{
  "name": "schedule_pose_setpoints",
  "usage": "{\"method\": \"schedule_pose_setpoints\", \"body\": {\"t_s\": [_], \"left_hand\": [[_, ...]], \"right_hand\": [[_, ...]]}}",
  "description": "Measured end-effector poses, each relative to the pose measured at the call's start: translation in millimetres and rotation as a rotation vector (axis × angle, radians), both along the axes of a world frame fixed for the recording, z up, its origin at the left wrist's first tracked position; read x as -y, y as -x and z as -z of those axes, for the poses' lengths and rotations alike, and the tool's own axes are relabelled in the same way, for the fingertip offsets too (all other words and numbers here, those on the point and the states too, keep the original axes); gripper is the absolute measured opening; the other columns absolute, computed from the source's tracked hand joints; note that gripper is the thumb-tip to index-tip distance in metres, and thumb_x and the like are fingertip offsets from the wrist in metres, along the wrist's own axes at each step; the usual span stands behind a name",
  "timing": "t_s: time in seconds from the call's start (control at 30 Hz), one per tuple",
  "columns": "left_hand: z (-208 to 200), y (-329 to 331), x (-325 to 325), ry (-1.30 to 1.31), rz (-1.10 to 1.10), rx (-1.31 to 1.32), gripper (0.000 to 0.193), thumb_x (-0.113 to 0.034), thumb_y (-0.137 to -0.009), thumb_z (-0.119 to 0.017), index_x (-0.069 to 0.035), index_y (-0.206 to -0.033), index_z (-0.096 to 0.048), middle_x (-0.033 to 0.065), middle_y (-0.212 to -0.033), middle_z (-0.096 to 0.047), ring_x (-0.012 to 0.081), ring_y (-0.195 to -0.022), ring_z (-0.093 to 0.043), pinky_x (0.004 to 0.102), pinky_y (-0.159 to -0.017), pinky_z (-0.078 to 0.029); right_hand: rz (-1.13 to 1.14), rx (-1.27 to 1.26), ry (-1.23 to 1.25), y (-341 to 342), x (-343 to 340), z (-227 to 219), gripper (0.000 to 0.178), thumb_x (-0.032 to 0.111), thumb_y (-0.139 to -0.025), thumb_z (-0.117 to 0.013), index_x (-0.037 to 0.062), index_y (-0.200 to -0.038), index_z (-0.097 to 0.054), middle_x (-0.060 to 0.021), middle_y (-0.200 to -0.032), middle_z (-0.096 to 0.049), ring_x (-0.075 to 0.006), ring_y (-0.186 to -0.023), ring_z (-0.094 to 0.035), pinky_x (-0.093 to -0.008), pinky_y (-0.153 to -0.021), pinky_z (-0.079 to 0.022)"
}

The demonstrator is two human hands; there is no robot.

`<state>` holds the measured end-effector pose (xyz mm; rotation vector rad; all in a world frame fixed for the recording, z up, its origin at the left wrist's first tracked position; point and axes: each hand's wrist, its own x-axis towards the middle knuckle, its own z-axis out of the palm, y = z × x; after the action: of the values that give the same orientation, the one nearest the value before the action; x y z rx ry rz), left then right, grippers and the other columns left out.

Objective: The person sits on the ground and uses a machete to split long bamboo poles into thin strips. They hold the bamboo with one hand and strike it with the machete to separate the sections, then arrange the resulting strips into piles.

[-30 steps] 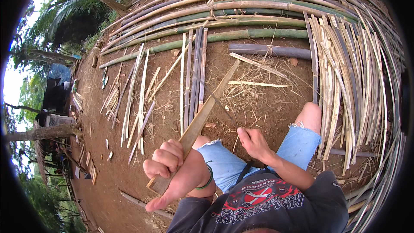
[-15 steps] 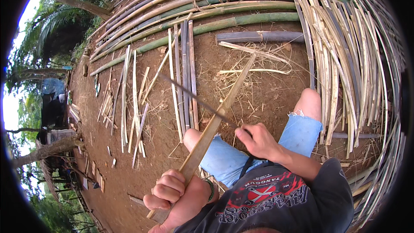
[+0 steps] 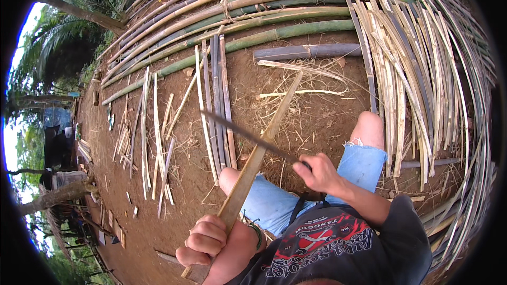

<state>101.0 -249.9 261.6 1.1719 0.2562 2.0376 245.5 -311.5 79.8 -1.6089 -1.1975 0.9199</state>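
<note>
A long, flat bamboo strip (image 3: 244,179) slants up and to the right from my left hand (image 3: 214,243), which has its fingers wrapped round the lower end. My right hand (image 3: 323,175) grips the dark handle of a long knife (image 3: 232,125). The knife's dark blade lies across the upper half of the strip and points up and left. Whether its edge bites into the bamboo I cannot tell. Both forearms are in front of my body, above my bent legs in cut-off jeans (image 3: 360,166).
Whole bamboo poles (image 3: 285,32) lie across the far ground. A pile of split bamboo strips (image 3: 396,84) is at the right. More strips (image 3: 222,95) lie on the left, and a short dark bamboo piece (image 3: 311,51) lies ahead amid shavings (image 3: 296,111).
My right hand has drawn slightly right, and the knife's tip has dropped, so the blade lies flatter across the strip. My left hand keeps its hold. The whole view has shifted a little.
</note>
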Motion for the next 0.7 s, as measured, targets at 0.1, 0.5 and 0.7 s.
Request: {"method": "schedule_pose_setpoints", "body": {"t_s": [0.1,0.5,0.7], "left_hand": [[3,0,-6,0.016,-0.043,-0.032,0.073,-0.087,-0.083,-0.023,-0.016,-0.065,-0.022,-0.0031,-0.048,-0.021,0.0082,-0.042,-0.014,0.0259,-0.042,-0.011],[-64,38,2,-0.074,-0.009,-0.014,0.073,-0.086,-0.083,-0.029,-0.015,-0.066,-0.027,-0.0028,-0.05,-0.021,0.01,-0.042,-0.015,0.0275,-0.041,-0.013],[-62,34,3,-0.062,-0.102,0.014,0.073,-0.087,-0.081,-0.03,-0.015,-0.064,-0.027,-0.0037,-0.05,-0.02,0.0104,-0.041,-0.014,0.0286,-0.039,-0.012]], "right_hand": [[0.262,0.125,0.339,-49,-20,97,0.069,0.054,-0.097,-0.044,-0.0072,-0.068,-0.061,-0.0293,-0.062,-0.058,-0.0449,-0.066,-0.063,-0.0498,-0.063,-0.048],[-0.02,-0.255,0.06,37,-4,-9,0.051,0.034,-0.099,-0.051,-0.0025,-0.064,-0.052,-0.0149,-0.05,-0.039,-0.0149,-0.05,-0.035,-0.0404,-0.049,-0.033],[-0.289,-0.198,-0.304,62,1,-42,0.041,0.037,-0.094,-0.059,0.001,-0.076,-0.061,-0.0197,-0.049,-0.05,-0.0396,-0.049,-0.057,-0.0445,-0.047,-0.043]]}}
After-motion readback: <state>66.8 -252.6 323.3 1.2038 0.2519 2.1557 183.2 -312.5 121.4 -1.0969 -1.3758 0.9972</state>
